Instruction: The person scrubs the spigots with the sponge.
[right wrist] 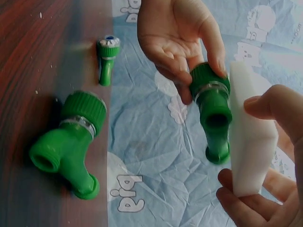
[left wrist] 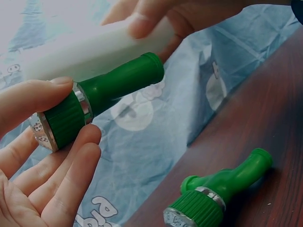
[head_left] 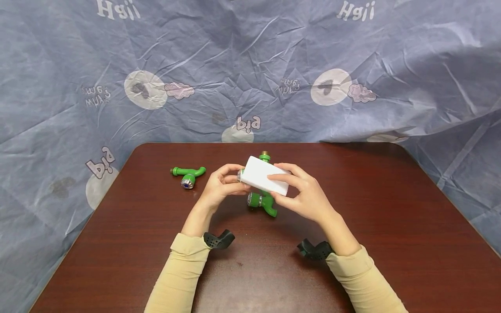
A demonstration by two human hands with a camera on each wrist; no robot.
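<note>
My left hand (head_left: 217,187) grips a green faucet (left wrist: 123,78) by its ribbed knob, thumb on one side and fingers on the other. A white rectangular sponge-like block (head_left: 260,174) is held between the thumb and fingers of my right hand (head_left: 305,191). In the right wrist view the block (right wrist: 251,132) stands right beside the held faucet (right wrist: 213,111); whether they touch I cannot tell. From the head view the block hides most of that faucet. Below the hands a second green faucet (head_left: 268,203) lies on the table.
Another green faucet (head_left: 188,174), with a blue-centred silver knob cap, lies on the brown table (head_left: 391,226) to the left. Behind the table hangs a wrinkled blue-grey cloth (head_left: 250,65). Black wrist mounts (head_left: 219,239) jut inward from both forearms.
</note>
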